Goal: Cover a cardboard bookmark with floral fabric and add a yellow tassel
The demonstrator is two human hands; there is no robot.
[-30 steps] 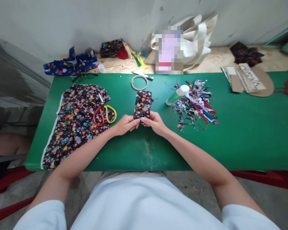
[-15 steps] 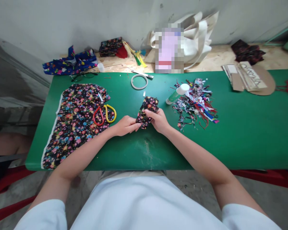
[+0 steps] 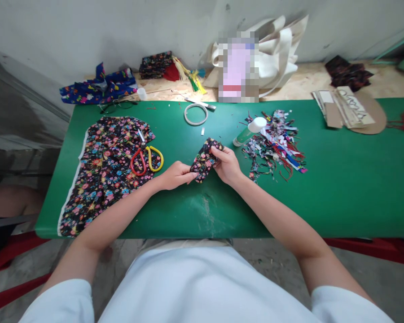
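Observation:
A small rectangular piece covered in black floral fabric (image 3: 204, 160) is held tilted above the green table. My left hand (image 3: 177, 175) is closed on its lower left corner, thumb on top. My right hand (image 3: 227, 165) pinches its upper right side, with the fingers partly hidden behind it. To the left lies a large sheet of the same floral cloth (image 3: 111, 166), with red-and-yellow-handled scissors (image 3: 146, 157) on it. A white-capped glue stick (image 3: 249, 132) stands right of the piece, beside a heap of fabric scraps (image 3: 279, 143).
Behind the hands lie a roll of tape (image 3: 195, 115) and a cutter knife (image 3: 202, 104). Blue printed cloth (image 3: 101, 87), glasses (image 3: 117, 106), folded floral pieces with tassels (image 3: 156, 65) and a cream bag (image 3: 279, 58) line the back. Cardboard pieces (image 3: 350, 110) lie at the right.
My right hand has slid up along the fabric-covered piece towards its upper right corner. The piece has turned slightly clockwise, while my left hand stays at the lower corner.

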